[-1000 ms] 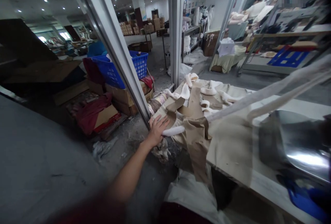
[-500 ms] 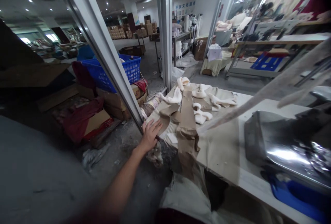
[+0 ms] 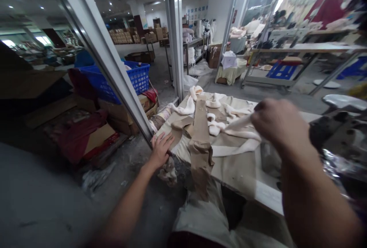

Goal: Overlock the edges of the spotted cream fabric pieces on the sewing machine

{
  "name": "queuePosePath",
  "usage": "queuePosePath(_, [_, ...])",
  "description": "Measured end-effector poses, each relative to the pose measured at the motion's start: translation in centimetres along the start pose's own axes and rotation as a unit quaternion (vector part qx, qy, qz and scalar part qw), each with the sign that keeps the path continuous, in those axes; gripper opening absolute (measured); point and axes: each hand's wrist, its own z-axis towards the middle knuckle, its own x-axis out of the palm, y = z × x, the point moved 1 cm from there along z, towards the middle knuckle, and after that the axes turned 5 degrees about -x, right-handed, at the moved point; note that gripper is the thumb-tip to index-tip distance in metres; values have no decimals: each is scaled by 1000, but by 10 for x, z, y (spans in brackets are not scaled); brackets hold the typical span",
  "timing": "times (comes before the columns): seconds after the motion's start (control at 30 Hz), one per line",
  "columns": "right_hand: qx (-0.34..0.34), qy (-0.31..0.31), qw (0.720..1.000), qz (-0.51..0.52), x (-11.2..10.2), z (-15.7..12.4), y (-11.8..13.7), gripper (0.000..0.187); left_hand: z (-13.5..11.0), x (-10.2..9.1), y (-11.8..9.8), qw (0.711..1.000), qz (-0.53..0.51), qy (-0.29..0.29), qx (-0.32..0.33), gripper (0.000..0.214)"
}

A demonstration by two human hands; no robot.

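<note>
My left hand (image 3: 161, 149) rests at the left edge of the worktable (image 3: 268, 194), its fingers stretched out and a little apart. Above the right part of the table, my right hand (image 3: 279, 125) is closed and slightly blurred, gripping one end of a white fluffy fabric strip (image 3: 239, 123). That strip slants down to the left toward the tabletop. Another length of white strip (image 3: 241, 148) curves across the table below it. Farther back lie several curled white pieces (image 3: 215, 126). A wrinkled brown strip (image 3: 200, 125) runs over the table and hangs off its front edge.
A sewing machine (image 3: 341, 137) stands at the right, close to my right forearm. Metal posts (image 3: 106, 53) rise beside the table's left side. Beyond them, a blue plastic basket (image 3: 139, 78) sits on cardboard boxes. A stool (image 3: 345, 102) is behind the machine.
My right hand has come into view, holding the white strip, which earlier stretched up past the right edge. Part of the strip now lies on the table. My left hand stays at the edge.
</note>
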Motion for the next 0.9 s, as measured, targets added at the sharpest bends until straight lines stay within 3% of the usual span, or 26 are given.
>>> queuePosePath(0.07, [-18, 61, 998, 18, 19, -33, 32, 42, 0, 0, 1, 1000, -2, -1, 1, 89])
queuePosePath(0.1, [-55, 63, 996, 36, 30, -50, 51, 46, -1, 0, 1, 1000, -3, -2, 1, 88])
queuePosePath(0.13, [-119, 63, 989, 62, 42, -64, 72, 47, -1, 1, 2, 1000, -5, -4, 2, 87])
queuePosePath(0.2, [-281, 110, 945, 127, 68, -84, 115, 40, -2, 1, 2, 1000, -10, -11, 4, 86])
queuePosePath(0.27, [-342, 151, 915, 151, 94, -87, 152, 32, -4, 1, 1, 1000, -16, -23, 6, 85])
queuePosePath(0.33, [-333, 186, 913, 147, 117, -77, 178, 28, -5, 1, 1, 999, -24, -36, 9, 86])
queuePosePath(0.47, [-328, 209, 910, 141, 145, -57, 195, 25, -5, 1, 2, 997, -45, -60, 21, 83])
queuePosePath(0.6, [-329, 227, 907, 135, 155, -57, 194, 27, -11, 3, 7, 993, -68, -101, 11, 66])
queuePosePath(0.67, [-325, 236, 906, 132, 157, -58, 194, 28, -23, 10, 8, 985, -96, -141, -35, 67])
queuePosePath(0.7, [-322, 239, 906, 132, 158, -58, 194, 28, -32, 16, 8, 968, -154, -173, -98, 71])
queuePosePath(0.73, [-320, 241, 907, 132, 158, -58, 195, 28, -42, 25, 8, 932, -235, -206, -182, 75])
queuePosePath(0.77, [-317, 242, 907, 132, 158, -57, 195, 28, -54, 36, 8, 869, -334, -235, -281, 78])
queuePosePath(0.8, [-315, 243, 908, 133, 159, -57, 196, 28, -65, 50, 9, 769, -444, -252, -385, 77])
queuePosePath(0.83, [-313, 244, 908, 135, 159, -56, 196, 28, -74, 65, 9, 712, -485, -250, -442, 70])
queuePosePath(0.9, [-311, 246, 907, 141, 159, -55, 196, 27, -83, 92, 10, 637, -542, -207, -508, 49])
